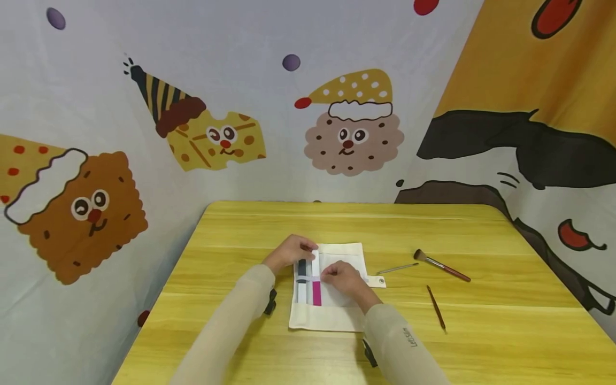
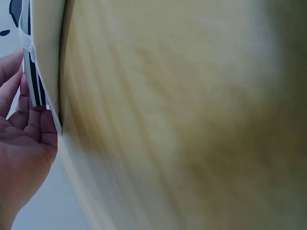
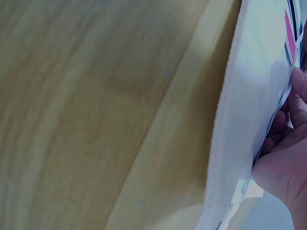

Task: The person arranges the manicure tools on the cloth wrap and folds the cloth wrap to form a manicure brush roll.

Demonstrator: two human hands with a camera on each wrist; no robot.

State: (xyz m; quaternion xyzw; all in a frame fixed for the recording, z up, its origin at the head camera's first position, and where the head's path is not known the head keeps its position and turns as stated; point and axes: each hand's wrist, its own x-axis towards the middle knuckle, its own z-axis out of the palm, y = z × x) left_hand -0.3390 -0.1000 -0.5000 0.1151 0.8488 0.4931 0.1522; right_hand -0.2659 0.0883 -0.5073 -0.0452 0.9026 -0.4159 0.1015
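A wood-grain surface [image 1: 231, 230] stands before a cartoon-printed curtain [image 1: 260, 32]. On its middle lies an opened white pouch [image 1: 332, 319], with a pink-and-white stick [image 1: 316, 294] and a dark-and-white stick [image 1: 302, 267] under its elastic band [image 1: 308, 278]. The left hand [image 1: 291, 250] pinches the pink-and-white stick's white end; the right hand [image 1: 344, 276] pinches the elastic band. Right of the pouch lie a brush [image 1: 445, 267], a thin brown tool [image 1: 436, 309] and a slim metal tool [image 1: 398, 268].

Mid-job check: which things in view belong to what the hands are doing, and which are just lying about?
In the job:
cloth pouch
elastic band, at right hand
pink-and-white strip, at left hand
dark-and-white strip, under band

Lying about, it seems:
brush
metal stick
brown stick
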